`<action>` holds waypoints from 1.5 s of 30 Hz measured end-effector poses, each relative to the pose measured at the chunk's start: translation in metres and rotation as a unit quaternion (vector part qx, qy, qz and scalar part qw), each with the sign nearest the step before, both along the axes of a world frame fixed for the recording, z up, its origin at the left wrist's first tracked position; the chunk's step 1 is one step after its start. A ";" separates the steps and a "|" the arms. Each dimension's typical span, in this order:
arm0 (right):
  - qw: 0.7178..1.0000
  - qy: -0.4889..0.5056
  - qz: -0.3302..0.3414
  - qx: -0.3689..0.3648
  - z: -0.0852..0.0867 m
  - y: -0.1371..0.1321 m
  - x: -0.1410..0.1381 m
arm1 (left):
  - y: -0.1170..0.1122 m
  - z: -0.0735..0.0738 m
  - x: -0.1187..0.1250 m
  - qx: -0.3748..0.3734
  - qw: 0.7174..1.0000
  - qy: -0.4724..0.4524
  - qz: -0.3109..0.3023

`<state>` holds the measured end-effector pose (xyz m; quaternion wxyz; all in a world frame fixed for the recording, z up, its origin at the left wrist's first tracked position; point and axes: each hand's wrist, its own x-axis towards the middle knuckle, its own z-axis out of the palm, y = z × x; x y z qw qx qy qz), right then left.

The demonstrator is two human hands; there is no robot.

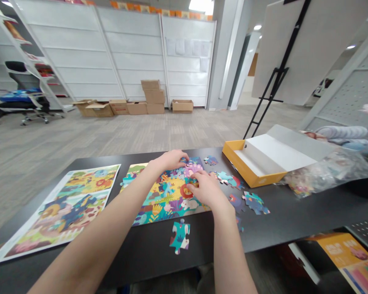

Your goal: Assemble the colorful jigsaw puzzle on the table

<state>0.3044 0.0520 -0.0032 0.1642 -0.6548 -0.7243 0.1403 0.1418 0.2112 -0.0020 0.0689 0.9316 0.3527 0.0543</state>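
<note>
A partly assembled colourful jigsaw puzzle (162, 196) lies on the dark table (294, 220). My left hand (171, 159) rests on the puzzle's far edge, fingers curled down onto the pieces there. My right hand (206, 188) presses on the puzzle's right side, fingers bent over a piece with an orange lion. Whether either hand grips a piece is hidden by the fingers. Loose pieces (254, 203) lie to the right, and one teal piece (179, 237) sits in front of the puzzle.
A printed picture sheet (61, 208) lies at the left. An open yellow box (257, 157) and a clear plastic bag (325, 171) of pieces sit at the right. An easel (276, 77) stands behind; cardboard boxes (153, 98) and a chair (21, 94) stand further off.
</note>
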 end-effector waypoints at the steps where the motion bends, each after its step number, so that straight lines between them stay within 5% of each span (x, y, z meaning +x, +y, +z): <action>1: 1.000 -0.003 0.000 -0.004 0.000 0.000 0.000 | 0.000 0.000 0.000 -0.001 1.000 0.002 -0.005; 17: 1.000 0.004 0.003 -0.003 -0.001 0.000 0.003 | 0.007 0.005 -0.028 0.009 0.998 0.058 0.037; 28: 1.000 0.001 0.003 -0.004 -0.001 0.002 0.003 | 0.002 -0.007 0.011 0.001 0.998 -0.052 -0.031; 45: 1.000 0.005 0.005 -0.020 0.004 -0.001 0.005 | 0.003 -0.004 0.008 -0.066 0.993 -0.100 -0.014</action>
